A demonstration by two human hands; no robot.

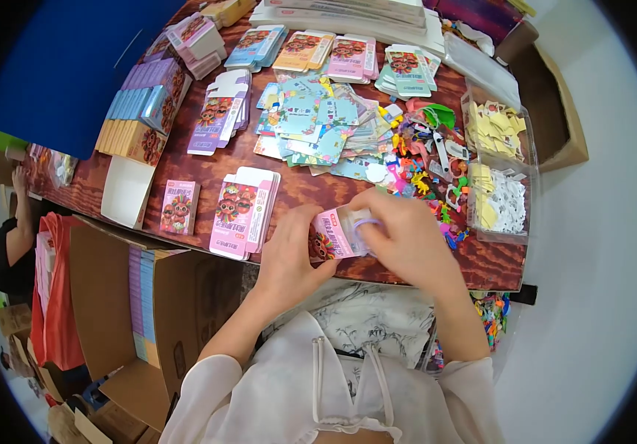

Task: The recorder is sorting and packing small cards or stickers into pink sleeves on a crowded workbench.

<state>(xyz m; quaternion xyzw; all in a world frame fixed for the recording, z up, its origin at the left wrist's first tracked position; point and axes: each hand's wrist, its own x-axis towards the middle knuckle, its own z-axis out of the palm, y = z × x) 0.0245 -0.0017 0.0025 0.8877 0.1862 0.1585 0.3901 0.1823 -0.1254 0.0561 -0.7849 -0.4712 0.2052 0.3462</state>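
Note:
Near the table's front edge my left hand (286,255) is closed round a small pink printed box (337,235), tilted on its side. At the box's right end my right hand (414,240) pinches a pale lavender, ring-like piece (366,223) that sits at the open end. How far this piece reaches inside cannot be seen. Just left of my left hand lies a stack of flat pink box blanks (240,214). A filled-out pink box (179,207) stands beyond that stack. Above my hands spreads a pile of printed cards (318,122), with small colourful plastic toys (422,170) on its right.
More stacks of box blanks (303,50) line the back. Clear trays (507,233) at right hold yellow packets and white pieces. A white display carton (123,192) with several small boxes stands at left. A large cardboard box (111,296) is below; another person's arm (22,214) shows at far left.

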